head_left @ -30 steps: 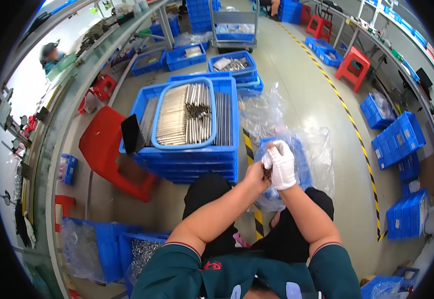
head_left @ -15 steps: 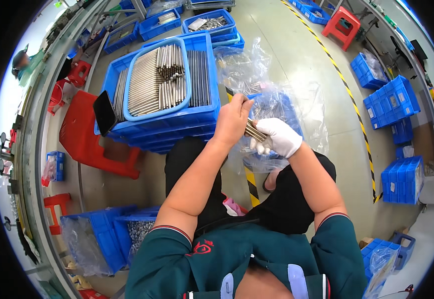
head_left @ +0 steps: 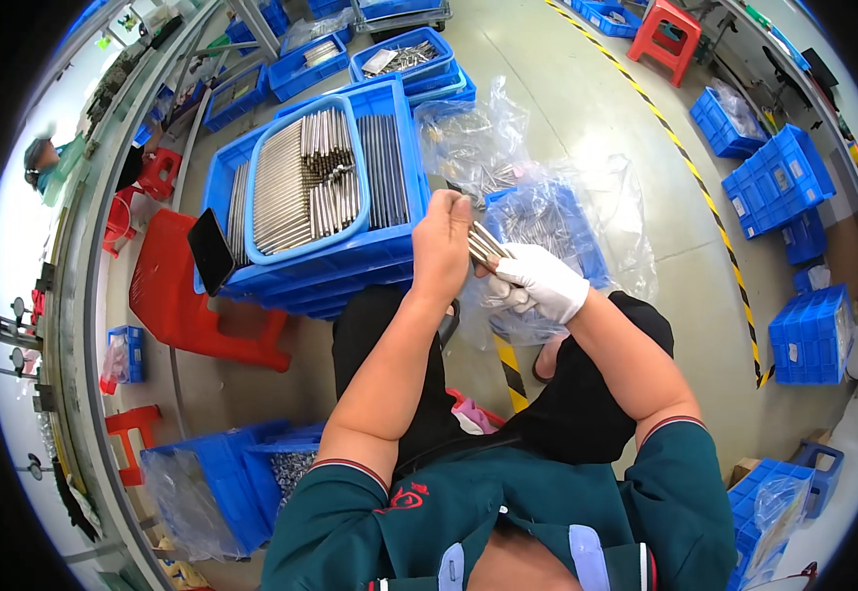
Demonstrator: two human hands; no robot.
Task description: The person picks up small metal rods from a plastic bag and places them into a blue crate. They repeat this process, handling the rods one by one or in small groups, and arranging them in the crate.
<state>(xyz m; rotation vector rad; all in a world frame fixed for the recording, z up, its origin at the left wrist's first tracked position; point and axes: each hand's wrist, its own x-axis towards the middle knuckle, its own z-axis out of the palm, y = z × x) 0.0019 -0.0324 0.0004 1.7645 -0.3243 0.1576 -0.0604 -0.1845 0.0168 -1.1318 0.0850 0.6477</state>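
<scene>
A small bundle of shiny metal rods [head_left: 486, 244] is held between my two hands above the floor in front of my knees. My right hand [head_left: 539, 281], in a white glove, wraps round the lower end of the bundle. Bare and closed, my left hand [head_left: 442, 241] is at the rods' upper end; its palm side is hidden. To the left, a light-blue-rimmed basket [head_left: 255, 197] of similar rods, stacked in rows, sits on a blue crate [head_left: 415, 148] holding more rods. Beyond my right hand a blue bin [head_left: 594, 258] with loose metal parts is partly under clear plastic.
A black phone-like slab [head_left: 211, 252] leans at the crate's near left corner. A red stool [head_left: 188, 286] stands left of the crate. Crumpled plastic film [head_left: 488, 123] lies beyond my hands. Blue crates [head_left: 811, 335] are stacked at the right, past striped floor tape [head_left: 715, 212].
My hands have shifted slightly left with the rods. The left hand has turned more upright, and more of the rods shows between the hands. The whole view has also tilted a little.
</scene>
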